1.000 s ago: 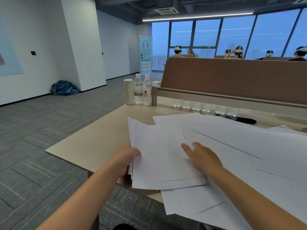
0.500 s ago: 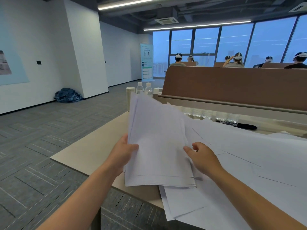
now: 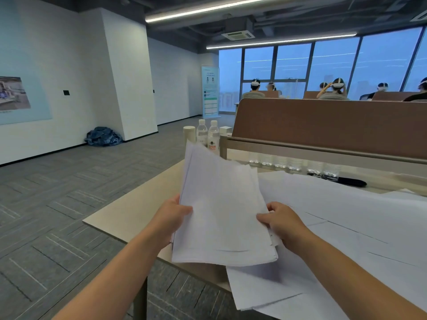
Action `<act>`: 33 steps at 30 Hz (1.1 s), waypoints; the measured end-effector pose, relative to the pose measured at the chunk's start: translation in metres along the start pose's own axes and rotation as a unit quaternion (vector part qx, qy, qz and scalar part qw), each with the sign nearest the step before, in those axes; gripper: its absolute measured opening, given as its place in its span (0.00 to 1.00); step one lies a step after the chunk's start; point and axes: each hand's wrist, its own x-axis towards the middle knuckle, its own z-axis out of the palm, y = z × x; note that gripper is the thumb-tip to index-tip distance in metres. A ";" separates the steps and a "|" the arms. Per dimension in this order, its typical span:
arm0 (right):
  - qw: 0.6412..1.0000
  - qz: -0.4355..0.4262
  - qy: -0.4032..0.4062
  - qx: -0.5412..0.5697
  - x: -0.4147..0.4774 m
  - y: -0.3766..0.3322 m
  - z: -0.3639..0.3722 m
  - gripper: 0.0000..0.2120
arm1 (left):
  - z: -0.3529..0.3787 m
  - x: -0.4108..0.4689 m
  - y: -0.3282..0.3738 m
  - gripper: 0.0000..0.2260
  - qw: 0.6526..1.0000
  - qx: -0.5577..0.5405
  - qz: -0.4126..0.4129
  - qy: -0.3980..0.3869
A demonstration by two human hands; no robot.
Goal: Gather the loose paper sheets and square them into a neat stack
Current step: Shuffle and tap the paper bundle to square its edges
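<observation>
Desk (image 3: 143,204), left hand (image 3: 169,218), right hand (image 3: 284,224) gripping stack (image 3: 221,215)

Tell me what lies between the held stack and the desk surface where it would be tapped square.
The left hand and right hand grip the stack. Loose sheets cover the desk beneath its near right corner and rightward; uncovered desk shows only to its left.
</observation>
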 end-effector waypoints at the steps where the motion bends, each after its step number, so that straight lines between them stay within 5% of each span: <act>1: 1.000 -0.003 0.000 -0.022 -0.001 0.001 0.002 0.03 | 0.001 0.002 -0.005 0.15 1.000 0.006 -0.010 -0.002; 10: 0.986 -0.025 0.032 -0.159 0.003 0.009 0.012 0.04 | 0.012 0.010 -0.030 0.10 0.996 0.067 -0.055 0.028; 16: 0.995 0.033 0.073 -0.063 0.009 0.013 -0.001 0.05 | 0.009 0.020 -0.032 0.12 0.988 0.141 -0.015 0.053; 22: 0.990 0.103 0.010 0.100 0.007 0.014 -0.001 0.03 | 0.011 0.023 -0.031 0.19 0.985 0.162 -0.017 0.051; 29: 0.991 0.041 0.055 -0.114 0.016 0.013 0.000 0.08 | 0.009 0.025 -0.035 0.22 0.956 0.276 0.031 0.095; 33: 0.988 0.012 0.088 -0.129 0.017 0.011 -0.014 0.10 | 0.011 0.023 -0.030 0.18 0.967 0.240 0.014 0.079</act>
